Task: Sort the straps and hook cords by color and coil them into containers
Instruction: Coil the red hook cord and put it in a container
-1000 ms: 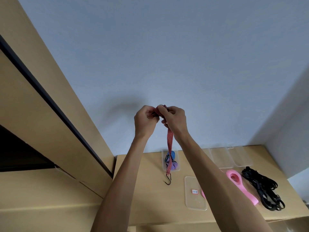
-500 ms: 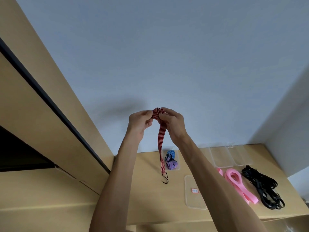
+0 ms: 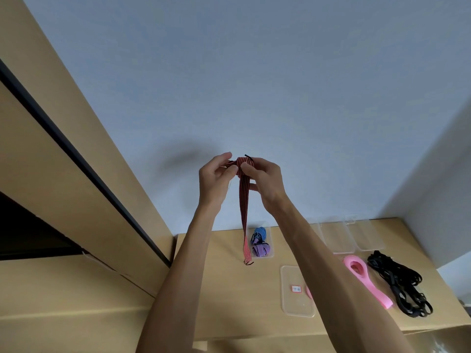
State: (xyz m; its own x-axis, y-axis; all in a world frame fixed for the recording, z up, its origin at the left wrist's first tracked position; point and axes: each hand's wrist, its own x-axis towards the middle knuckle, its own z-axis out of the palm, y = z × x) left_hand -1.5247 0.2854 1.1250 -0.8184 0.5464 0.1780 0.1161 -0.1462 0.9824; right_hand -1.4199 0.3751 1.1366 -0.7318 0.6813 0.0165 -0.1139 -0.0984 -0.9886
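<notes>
Both hands raised above the worktop. Left hand and right hand pinch the coiled top of the red striped cord. Coil is thicker than 0.5 s ago; the hanging tail is shorter, its end hook now beside the container holding the blue coil and purple coil. Pink strap and black straps lie right of that container.

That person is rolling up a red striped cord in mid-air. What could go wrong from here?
The coil of the red striped cord is only pinched between the left hand and right hand, so it may spring loose. The hanging tail's hook dangles beside the clear container holding the blue coil and purple coil and might snag them.
</notes>
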